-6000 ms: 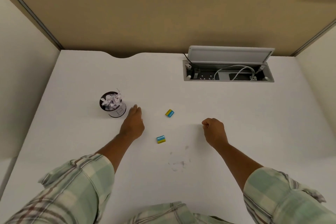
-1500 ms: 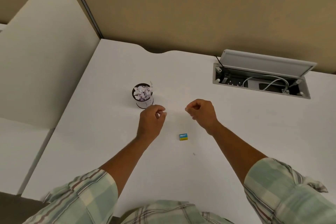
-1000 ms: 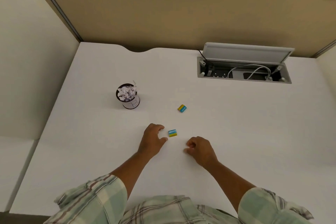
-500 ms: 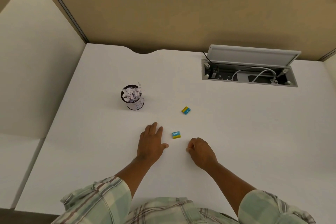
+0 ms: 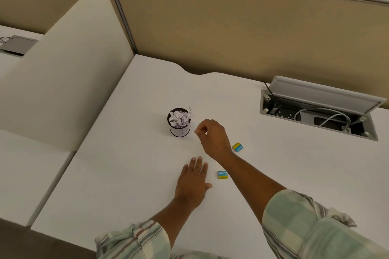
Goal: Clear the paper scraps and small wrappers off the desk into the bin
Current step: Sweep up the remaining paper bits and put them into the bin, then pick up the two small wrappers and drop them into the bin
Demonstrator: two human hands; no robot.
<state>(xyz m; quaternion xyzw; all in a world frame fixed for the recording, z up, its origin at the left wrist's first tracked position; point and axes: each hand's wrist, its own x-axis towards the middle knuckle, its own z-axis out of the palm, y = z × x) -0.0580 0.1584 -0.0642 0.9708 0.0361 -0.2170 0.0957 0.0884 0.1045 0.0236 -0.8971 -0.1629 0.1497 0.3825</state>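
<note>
A small dark bin [image 5: 179, 130] stuffed with crumpled white paper scraps [image 5: 179, 117] stands on the white desk [image 5: 130, 174]. Two yellow-and-blue wrappers lie on the desk: one [image 5: 237, 147] just right of my right wrist, the other [image 5: 222, 174] nearer me, beside my left hand. My right hand [image 5: 212, 136] hovers just right of the bin with its fingertips pinched together; I cannot see anything in the pinch. My left hand [image 5: 192, 181] rests flat on the desk with fingers spread and holds nothing.
An open cable box [image 5: 315, 114] with a raised lid and white cables is sunk into the desk at the back right. A cream divider panel [image 5: 63, 82] borders the left edge and a tan partition [image 5: 231, 33] the back.
My right hand lifted off the desk and moved forward and left, from beside the near wrapper to the bin's right side. My left hand stayed flat. The view shifted left.
</note>
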